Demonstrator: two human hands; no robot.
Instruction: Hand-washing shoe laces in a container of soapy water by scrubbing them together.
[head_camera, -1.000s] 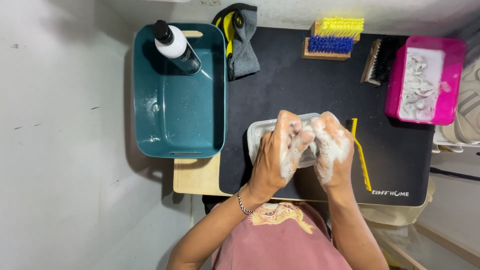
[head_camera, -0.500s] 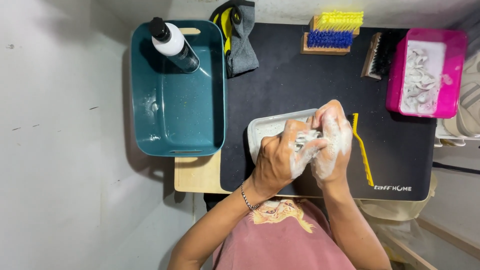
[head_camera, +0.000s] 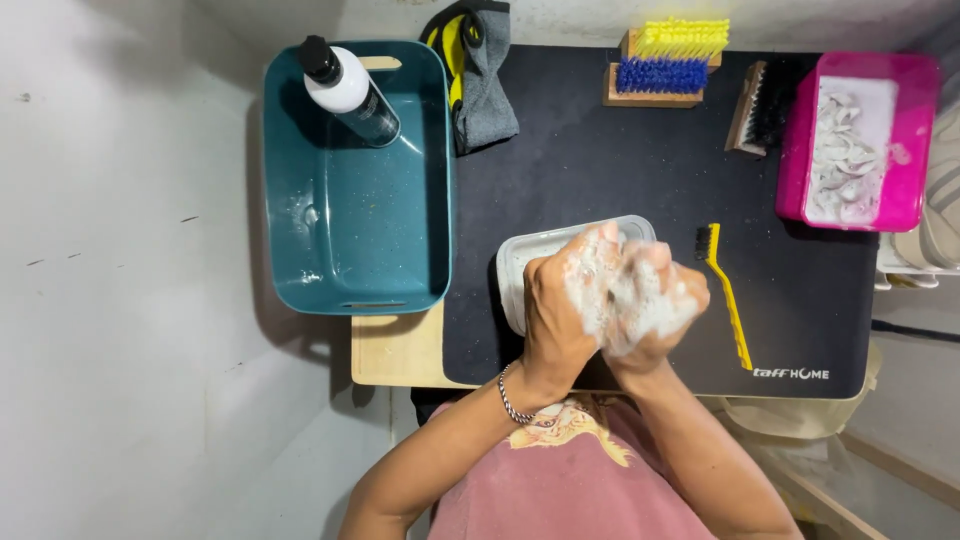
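Note:
My left hand (head_camera: 553, 312) and my right hand (head_camera: 672, 290) are pressed together, both coated in white foam. A foamy white lump (head_camera: 636, 312) is squeezed between them; foam hides what it is. The hands hover over a clear plastic container (head_camera: 520, 262) lying on a black mat (head_camera: 600, 160). A chain bracelet (head_camera: 510, 396) circles my left wrist. Just right of my right hand lies a thin yellow-handled brush (head_camera: 727, 295) with dark bristles.
A teal basin (head_camera: 350, 240) stands left of the mat with a dark white-topped bottle (head_camera: 350, 92) leaning in it. At the back are a grey and yellow glove (head_camera: 485, 85), blue and yellow brushes (head_camera: 668, 62), a dark-bristled brush (head_camera: 765, 105) and a pink tub (head_camera: 795, 150).
My hands have closed tighter together and shifted slightly toward me and to the right, rubbing the foamy lump; more foam now covers both hands.

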